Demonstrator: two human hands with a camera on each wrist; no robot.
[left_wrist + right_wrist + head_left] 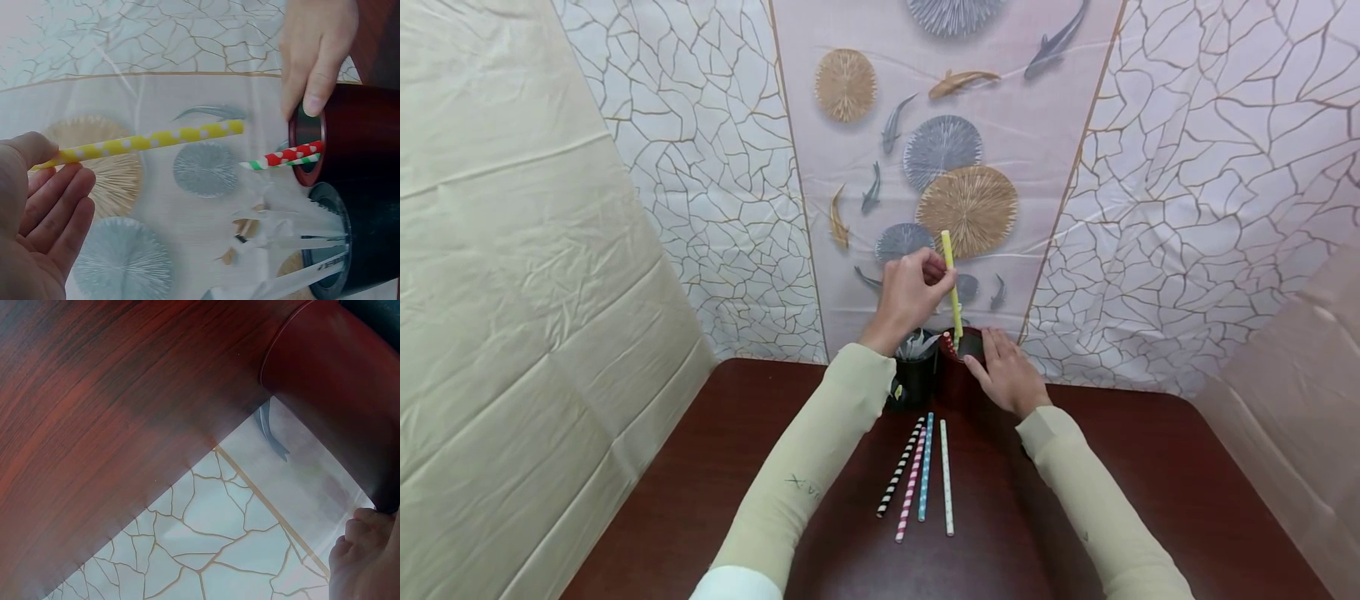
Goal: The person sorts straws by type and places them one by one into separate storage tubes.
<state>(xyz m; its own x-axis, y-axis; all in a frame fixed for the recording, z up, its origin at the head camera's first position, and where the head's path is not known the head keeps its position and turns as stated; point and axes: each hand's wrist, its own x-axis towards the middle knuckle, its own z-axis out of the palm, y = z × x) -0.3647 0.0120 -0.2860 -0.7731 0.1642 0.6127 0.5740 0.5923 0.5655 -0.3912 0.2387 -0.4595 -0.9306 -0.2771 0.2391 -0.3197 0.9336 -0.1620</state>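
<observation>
In the head view my left hand [910, 292] pinches a yellow straw with pale dots [951, 279] near its upper part. The left wrist view shows the straw's free end [231, 127] apart from the cup's mouth. At the back of the table stands a dark red cup [955, 379], and my right hand [1009, 371] grips its rim, thumb at the opening. A red straw with white dots [294, 154] and a green-and-white striped straw [255, 165] stick out of that cup. Part of my right hand [369, 550] shows in the right wrist view.
Beside the red cup stands a black cup [912, 392] holding white plastic-looking pieces [281, 231]. On the table [820, 550] lie a black-striped straw [900, 468], a pink-striped straw [911, 487], a blue straw [926, 467] and a pale straw [947, 479]. A patterned cloth [1037, 208] hangs behind.
</observation>
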